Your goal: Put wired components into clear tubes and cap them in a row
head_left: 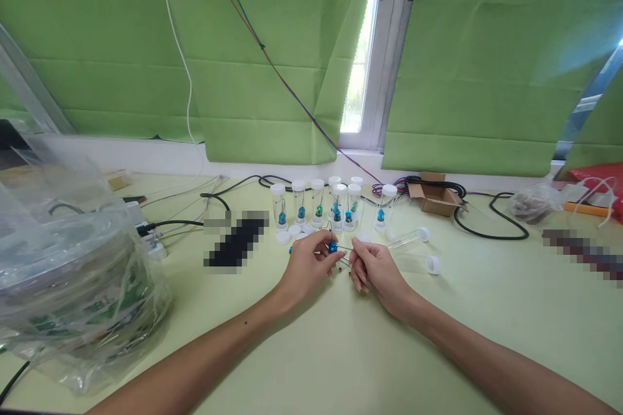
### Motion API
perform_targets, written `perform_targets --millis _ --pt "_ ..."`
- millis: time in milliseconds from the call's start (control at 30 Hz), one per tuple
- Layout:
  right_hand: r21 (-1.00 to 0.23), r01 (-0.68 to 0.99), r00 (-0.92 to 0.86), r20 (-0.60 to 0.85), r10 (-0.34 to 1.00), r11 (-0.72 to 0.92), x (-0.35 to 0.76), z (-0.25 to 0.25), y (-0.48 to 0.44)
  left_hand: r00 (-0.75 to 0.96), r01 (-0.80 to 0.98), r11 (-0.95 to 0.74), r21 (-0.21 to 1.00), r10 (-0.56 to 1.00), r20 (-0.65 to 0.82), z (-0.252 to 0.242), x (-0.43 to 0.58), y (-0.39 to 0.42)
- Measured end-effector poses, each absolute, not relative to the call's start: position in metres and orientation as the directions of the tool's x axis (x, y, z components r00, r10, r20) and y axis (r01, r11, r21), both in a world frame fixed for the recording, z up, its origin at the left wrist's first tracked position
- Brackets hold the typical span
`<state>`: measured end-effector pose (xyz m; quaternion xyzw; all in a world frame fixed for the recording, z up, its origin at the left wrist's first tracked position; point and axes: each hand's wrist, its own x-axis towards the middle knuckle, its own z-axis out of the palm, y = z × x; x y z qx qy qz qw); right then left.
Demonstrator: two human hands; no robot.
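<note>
My left hand [311, 264] is closed, pinching a small blue bead-like part [333, 247] with thin wire legs. My right hand [374, 267] is closed too, gripping the wire legs [344, 250] that run from the blue part. The two hands nearly touch above the pale yellow-green table [438, 337]. Just behind them stand several clear capped vials [318, 202], each with a blue or green part inside. Loose white caps [294, 231] lie at the vials' feet.
An uncapped clear tube [407, 239] and a white cap [433, 264] lie to the right. A heap of clear plastic bags [63, 259] fills the left. Black cables [491, 224], a small cardboard box [435, 196] and green blinds [243, 52] are behind.
</note>
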<state>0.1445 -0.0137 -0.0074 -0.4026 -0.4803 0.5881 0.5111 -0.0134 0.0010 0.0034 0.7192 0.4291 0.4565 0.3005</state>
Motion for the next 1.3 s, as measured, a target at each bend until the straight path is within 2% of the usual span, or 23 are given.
perform_targets --millis 233,500,1000,1167,1300 --pt "-0.984 -0.179 -0.106 0.013 0.994 -0.007 0.1449 -0.0055 -0.0129 0.249 0.423 -0.470 0.774 0.882 0.400 0.0019 -0.0126 0.0001" --pt "-0.985 -0.172 -0.084 -0.003 0.996 -0.018 0.1459 -0.0050 -0.0108 0.277 0.354 -0.481 0.802 0.873 0.401 0.0021 -0.0125 -0.0023" --pt "-0.972 -0.221 -0.143 -0.050 0.988 -0.081 0.1481 -0.0086 -0.0079 0.301 0.315 -0.568 0.760 0.820 0.488 0.0028 -0.0111 -0.0040" --pt "-0.976 -0.213 -0.149 -0.010 0.989 -0.043 0.1476 -0.0065 -0.0091 0.291 0.295 -0.525 0.798 0.845 0.448 0.0041 -0.0116 -0.0050" --pt "-0.985 -0.133 -0.093 0.125 0.988 0.112 0.1503 -0.0045 -0.0091 0.253 0.237 -0.408 0.882 0.902 0.349 0.0089 -0.0115 -0.0047"
